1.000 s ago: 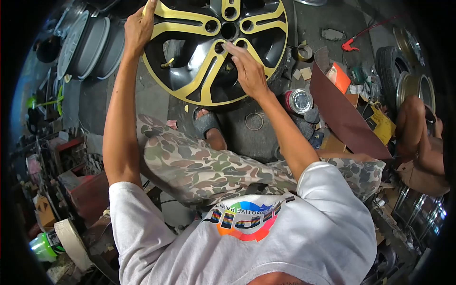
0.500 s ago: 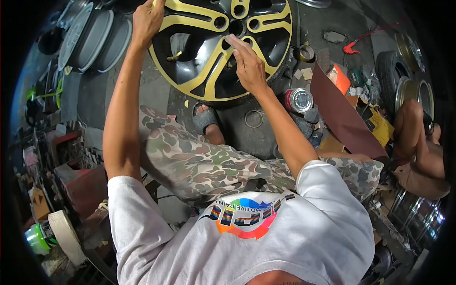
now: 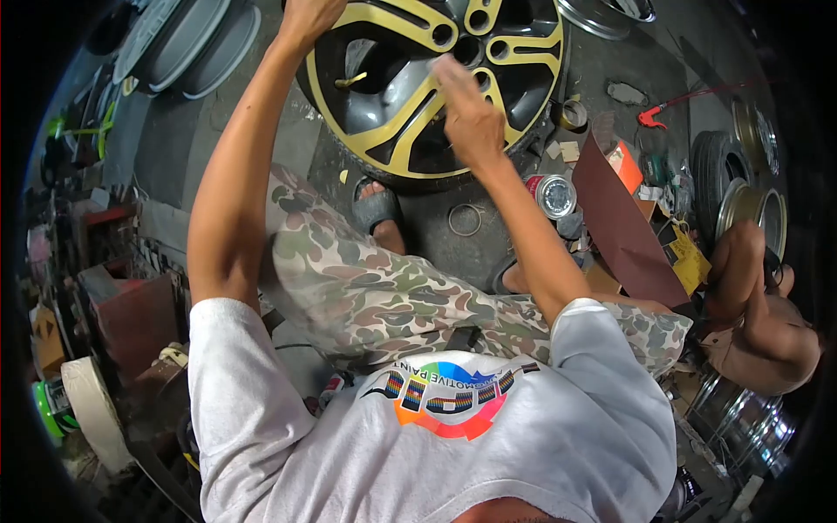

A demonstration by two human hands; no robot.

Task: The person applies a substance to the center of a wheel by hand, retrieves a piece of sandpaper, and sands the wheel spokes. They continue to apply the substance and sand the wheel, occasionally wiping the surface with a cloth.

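A black wheel rim [image 3: 377,150] with yellow-gold spokes and edge lies at the top of the head view, a tyre around it. My left hand [image 3: 316,16] is at its upper left edge, closed on the rim. The frame's top cuts off most of those fingers. Over a spoke near the hub is my right hand [image 3: 475,113], fingers pressed together and fingertips blurred. Whatever they may hold is hidden. A yellow valve stem [image 3: 351,80] shows between the spokes.
Right of the wheel stand a paint can [image 3: 553,195], a tape roll [image 3: 572,114] and a curved brown sheet [image 3: 623,222]. A red-handled tool [image 3: 651,117] lies farther off. Another person's bent leg [image 3: 741,261] is at far right. Grey rims [image 3: 222,52] stand upper left.
The view has shifted, so the wheel sits farther right and higher. My right hand's fingers have moved along the spoke by the hub. My left hand stays at the rim's edge.
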